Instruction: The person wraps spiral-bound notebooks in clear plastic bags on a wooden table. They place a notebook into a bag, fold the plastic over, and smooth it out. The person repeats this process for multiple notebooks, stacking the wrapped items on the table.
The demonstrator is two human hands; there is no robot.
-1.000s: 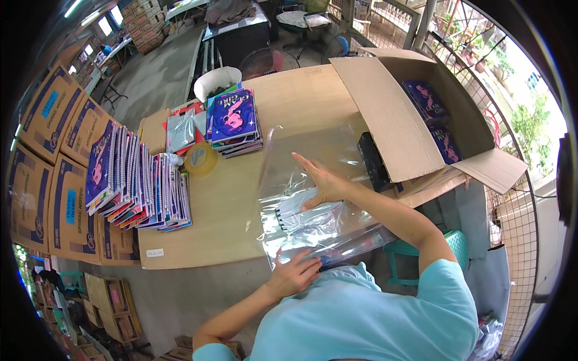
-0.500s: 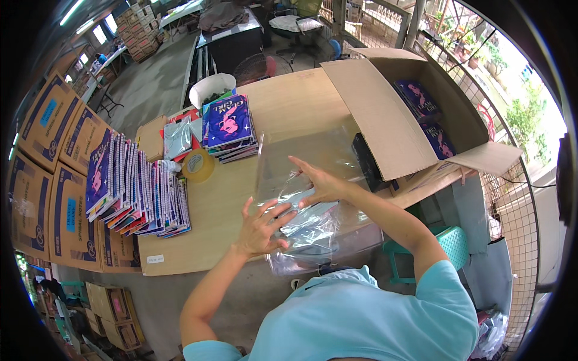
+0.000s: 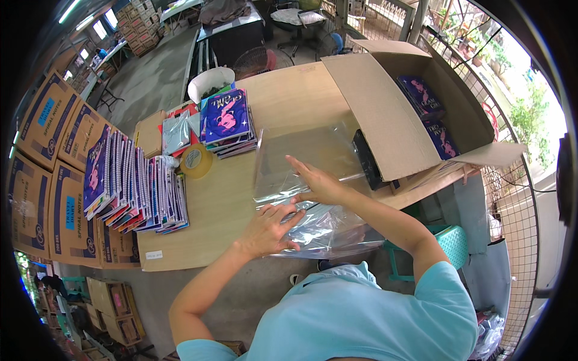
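Note:
Clear plastic bags lie in a flat, shiny pile at the table's front edge, the nearest part hanging over it. My left hand rests on the crinkled near part of the plastic, its fingers slightly bent and its thumb apart. Just right of it, my right hand lies over the same pile with the index finger stretched out and the thumb spread. The fingertips of both hands touch or nearly touch the film. Neither hand visibly grips anything.
Spiral notebooks stand in a long row at left beside brown cartons. A notebook stack and a tape roll sit behind. An open cardboard box with purple notebooks stands at right, near a green stool.
My left hand has moved slightly right and its fingers have drawn in from a wider spread. The near part of the plastic has shifted and lies flatter. My right hand has barely moved.

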